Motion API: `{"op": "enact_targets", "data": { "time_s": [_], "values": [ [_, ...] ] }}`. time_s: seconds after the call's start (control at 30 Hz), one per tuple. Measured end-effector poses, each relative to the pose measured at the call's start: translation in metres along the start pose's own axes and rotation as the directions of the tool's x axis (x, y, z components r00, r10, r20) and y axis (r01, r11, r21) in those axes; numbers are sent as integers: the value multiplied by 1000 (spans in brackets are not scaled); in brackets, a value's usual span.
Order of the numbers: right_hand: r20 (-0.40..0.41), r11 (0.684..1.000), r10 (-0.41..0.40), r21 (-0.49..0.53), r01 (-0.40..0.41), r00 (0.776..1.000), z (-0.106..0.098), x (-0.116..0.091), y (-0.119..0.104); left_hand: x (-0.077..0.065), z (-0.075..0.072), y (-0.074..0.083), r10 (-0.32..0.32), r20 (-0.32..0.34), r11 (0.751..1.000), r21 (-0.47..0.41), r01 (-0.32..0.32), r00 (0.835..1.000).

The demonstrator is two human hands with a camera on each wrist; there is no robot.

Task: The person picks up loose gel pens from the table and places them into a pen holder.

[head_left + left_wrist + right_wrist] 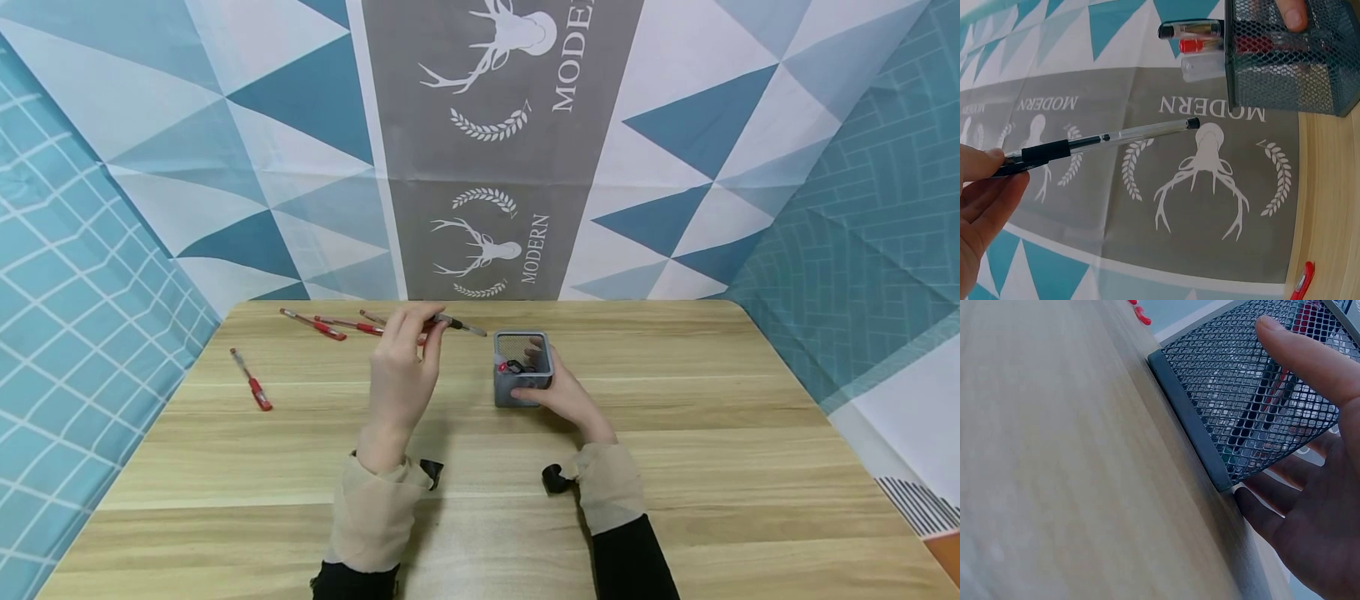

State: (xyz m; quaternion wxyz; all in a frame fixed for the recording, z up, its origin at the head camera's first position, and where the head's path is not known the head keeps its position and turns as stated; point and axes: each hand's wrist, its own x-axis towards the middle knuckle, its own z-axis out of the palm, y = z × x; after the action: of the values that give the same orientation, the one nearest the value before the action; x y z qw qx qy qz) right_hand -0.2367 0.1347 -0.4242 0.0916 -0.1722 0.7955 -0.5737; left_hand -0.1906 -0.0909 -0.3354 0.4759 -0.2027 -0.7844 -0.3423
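In the head view my left hand [401, 362] is raised over the table, to the left of a grey mesh pen holder [505, 397]. It pinches a black gel pen [1097, 139] between thumb and fingers, the pen's clear end pointing toward the holder side. My right hand [573, 402] grips the holder from its right, thumb on the near wall and other fingers around the far side. The holder stands upright, its base [1191, 422] at the tabletop. Inside are several pens, among them a black-capped pen [1191, 29] and a red one [1200, 45].
A red pen [251, 381] lies alone at the table's left. Further back lie another red pen [313, 323] and a red pen [352, 325] partly hidden by my left hand. Behind the wooden table [712, 467] hangs a patterned cloth [480, 150].
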Motion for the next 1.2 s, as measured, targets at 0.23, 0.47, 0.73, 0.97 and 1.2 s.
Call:
{"op": "enact_targets", "data": {
  "time_s": [0.23,0.47,0.73,0.97,1.2],
  "values": [
    [-5,1000,9,1,-9,1000,0,1,1,1,2,8,15,-2,999,-32,-15,1000],
    [-23,1000,5,-1,-5,1000,-1,8,18,0,9,18,67,27,996,-52,-66,997],
    [-46,1000,-22,-13,21,999,0,14,33,-4,15,26,107,82,992,-69,-102,991],
    [-37,1000,-26,-16,25,999,0,13,33,-5,18,29,138,98,989,-63,-132,986],
    [-21,1000,27,11,-27,999,0,2,5,-7,23,36,167,127,986,-50,-162,978]
  ]
}}
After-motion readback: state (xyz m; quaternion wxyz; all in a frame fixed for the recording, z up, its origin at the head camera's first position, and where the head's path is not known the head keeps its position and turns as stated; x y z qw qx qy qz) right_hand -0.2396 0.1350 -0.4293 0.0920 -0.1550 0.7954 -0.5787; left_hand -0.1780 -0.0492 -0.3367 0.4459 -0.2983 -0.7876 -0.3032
